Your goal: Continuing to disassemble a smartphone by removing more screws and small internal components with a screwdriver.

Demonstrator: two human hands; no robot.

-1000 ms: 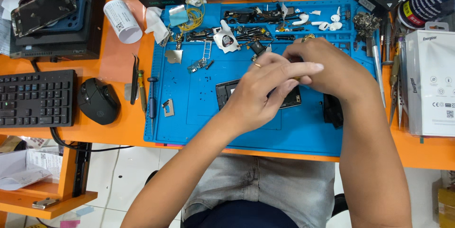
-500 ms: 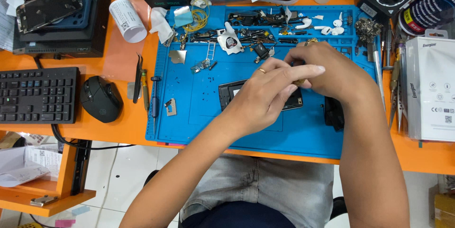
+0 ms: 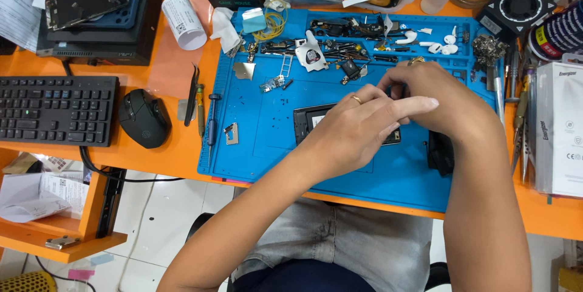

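A keyboard (image 3: 57,110) and mouse (image 3: 144,118) sit at the left of the orange counter (image 3: 164,79). On the blue mat (image 3: 261,128) lies an opened phone (image 3: 316,123), thin, rigid and likely fragile, best held by its edges. The left hand (image 3: 358,128) rests over it, forefinger extended. The right hand (image 3: 440,101) curls above; whether its fingers pinch anything I cannot tell.

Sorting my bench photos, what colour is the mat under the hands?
Blue; the mat shows best in the head view.
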